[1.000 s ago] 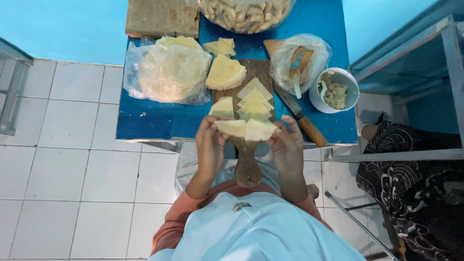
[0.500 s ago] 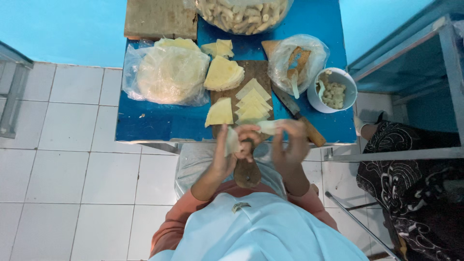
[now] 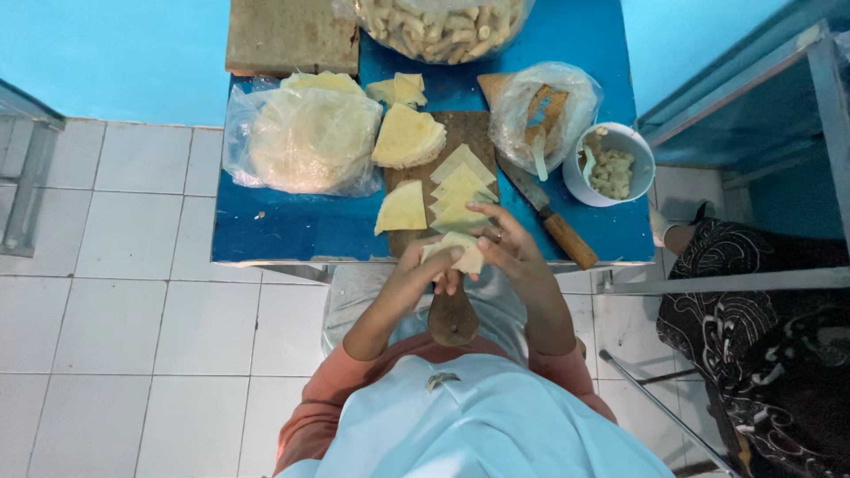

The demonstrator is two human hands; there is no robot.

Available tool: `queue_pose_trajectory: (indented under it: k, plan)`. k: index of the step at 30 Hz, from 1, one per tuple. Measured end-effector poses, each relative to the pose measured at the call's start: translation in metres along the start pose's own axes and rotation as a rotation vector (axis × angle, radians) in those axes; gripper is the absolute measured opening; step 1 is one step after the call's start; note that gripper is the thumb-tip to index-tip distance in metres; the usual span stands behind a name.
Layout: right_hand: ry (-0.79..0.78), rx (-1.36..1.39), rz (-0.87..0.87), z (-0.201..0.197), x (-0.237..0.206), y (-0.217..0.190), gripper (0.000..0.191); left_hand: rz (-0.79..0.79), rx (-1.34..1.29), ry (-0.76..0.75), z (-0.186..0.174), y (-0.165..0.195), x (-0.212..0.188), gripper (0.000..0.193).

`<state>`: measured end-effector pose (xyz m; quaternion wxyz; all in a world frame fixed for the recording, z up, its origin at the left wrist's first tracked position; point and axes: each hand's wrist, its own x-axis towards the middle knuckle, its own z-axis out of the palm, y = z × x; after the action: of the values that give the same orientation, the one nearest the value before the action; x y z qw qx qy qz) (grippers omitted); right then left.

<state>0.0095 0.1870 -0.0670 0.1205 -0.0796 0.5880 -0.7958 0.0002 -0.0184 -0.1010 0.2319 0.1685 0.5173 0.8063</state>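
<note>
Pale wrapper (image 3: 456,252) now folded smaller

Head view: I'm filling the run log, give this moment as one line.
left hand: holds wrapper piece | right hand: on same piece | cutting board: more wrapper triangles | knife: beside board

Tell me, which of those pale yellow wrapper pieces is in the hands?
The folded wrapper piece held between both hands at the table's near edge; the other pieces lie flat on the wooden cutting board.

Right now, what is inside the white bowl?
The white bowl holds pale, lumpy filling and a spoon leaning on its left rim. The bowl's bottom is covered by the filling.
</note>
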Motion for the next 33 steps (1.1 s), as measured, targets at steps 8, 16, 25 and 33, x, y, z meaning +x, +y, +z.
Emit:
queue_pose_trajectory:
  k: [8,16,25,33]
  plan:
    - [0.261,-0.232,-0.261,-0.014,0.019,0.03,0.046,0.417,1.07,0.402,0.014,0.008,0.009,0.027]
    - [0.435,-0.727,-0.292,0.005,0.014,0.02,0.036,0.208,1.277,0.381,0.024,0.024,0.013,0.048]
    - [0.433,-0.878,-0.466,0.009,0.004,0.01,0.042,0.242,1.151,0.396,0.033,0.039,-0.001,0.063]
    - [0.111,-0.215,-0.199,-0.001,-0.012,0.028,0.054,0.241,0.838,0.188,0.044,0.05,-0.011,0.077]
